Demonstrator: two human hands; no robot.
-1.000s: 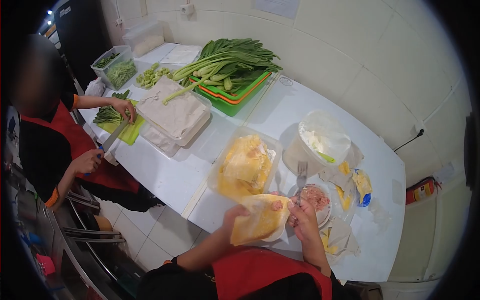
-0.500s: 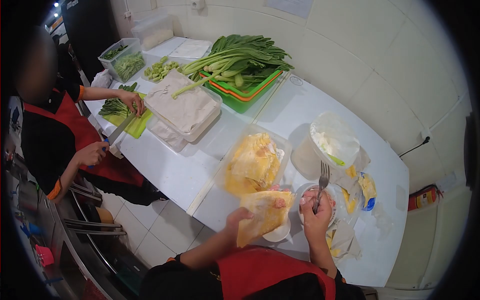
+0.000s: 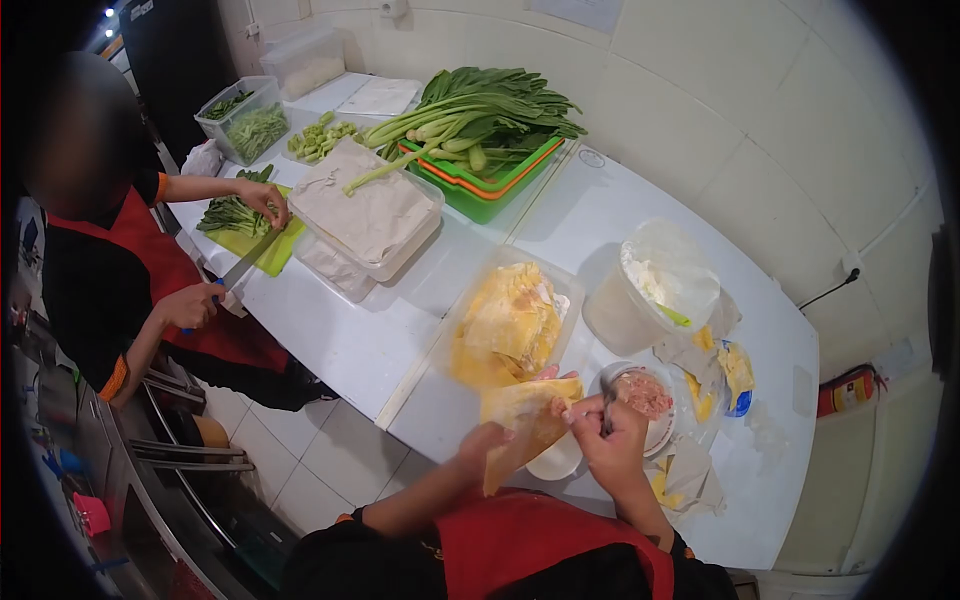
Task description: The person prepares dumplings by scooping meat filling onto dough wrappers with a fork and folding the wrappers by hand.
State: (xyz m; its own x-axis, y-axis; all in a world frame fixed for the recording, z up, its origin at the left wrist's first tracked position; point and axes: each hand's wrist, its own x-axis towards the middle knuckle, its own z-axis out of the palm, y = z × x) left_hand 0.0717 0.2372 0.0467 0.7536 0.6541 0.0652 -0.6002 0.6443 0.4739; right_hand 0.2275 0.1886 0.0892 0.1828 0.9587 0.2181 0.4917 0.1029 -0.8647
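Note:
My left hand holds up a thin yellow dough wrapper, fingers behind it. A little pinkish filling sits near its right edge. My right hand is closed around a fork, and its fingertips are at that edge of the wrapper; the fork's tines are hard to make out. Just to the right is a bowl with pink minced meat inside. Part of a white dish shows beneath my hands. Behind the wrapper, a clear container holds a stack of floured yellow wrappers.
A white tub with white powder stands at the right, near torn packaging. Leafy greens fill a green basket. At the left, a co-worker holds a knife over greens on a cutting board.
My right hand, with the fork, has moved left from above the meat bowl to the wrapper's edge, uncovering the minced meat. The wrapper now tilts and curls more in my left hand.

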